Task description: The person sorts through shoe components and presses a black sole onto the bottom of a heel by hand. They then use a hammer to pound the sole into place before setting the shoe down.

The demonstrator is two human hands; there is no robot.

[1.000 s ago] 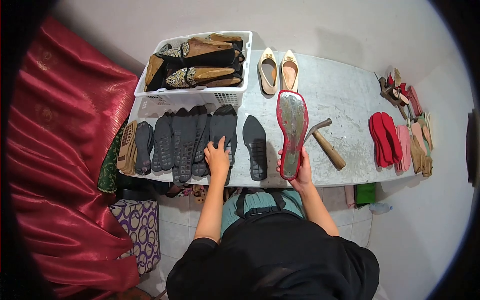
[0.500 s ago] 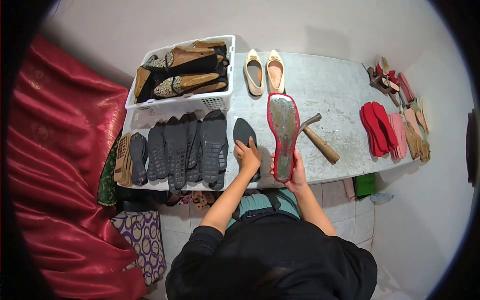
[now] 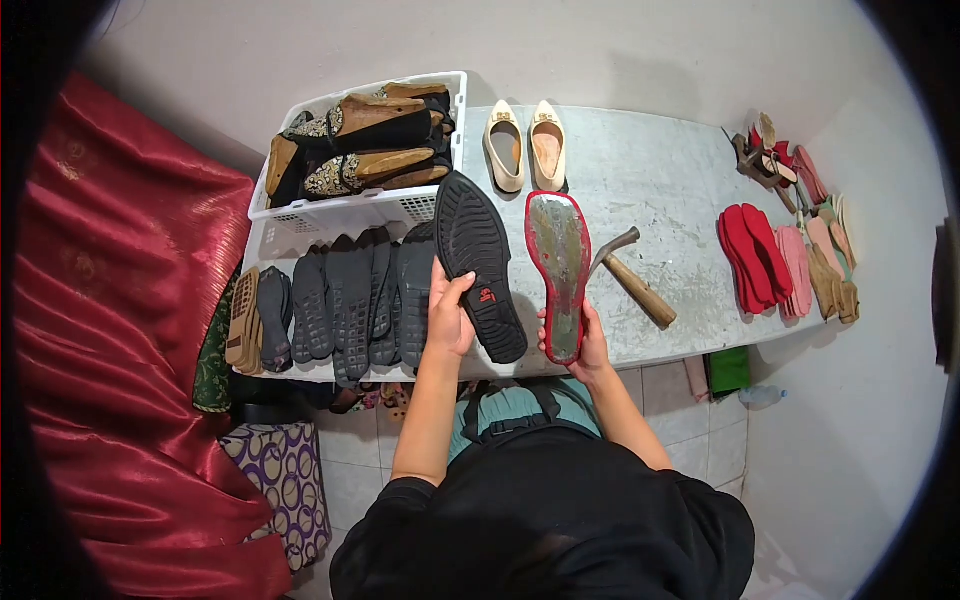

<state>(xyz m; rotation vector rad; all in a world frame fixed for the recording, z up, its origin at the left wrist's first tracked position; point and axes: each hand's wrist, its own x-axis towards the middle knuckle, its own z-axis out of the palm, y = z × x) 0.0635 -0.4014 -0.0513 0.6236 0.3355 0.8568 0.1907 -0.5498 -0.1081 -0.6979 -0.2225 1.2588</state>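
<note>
My left hand (image 3: 452, 312) grips a black shoe sole (image 3: 478, 245) by its left side, thumb across its ribbed face, where a small red mark shows near the heel. Beside it, my right hand (image 3: 578, 342) is wrapped round the heel end of a red-edged insole (image 3: 558, 262) with a worn grey-green face. The two pieces are held upright side by side, a narrow gap between them. A hammer (image 3: 640, 290) with a wooden handle lies on the table just right of the insole.
A white crate (image 3: 360, 212) of shoes on wooden lasts stands at the back left of the table (image 3: 660, 150). Several dark soles (image 3: 350, 300) lie before it. Cream flats (image 3: 548, 150) sit at the back; red insoles (image 3: 755, 260) lie at the right.
My left hand has picked the black sole up off the table and turned its ribbed face toward me. The red-edged insole has shifted slightly left in my right hand.
</note>
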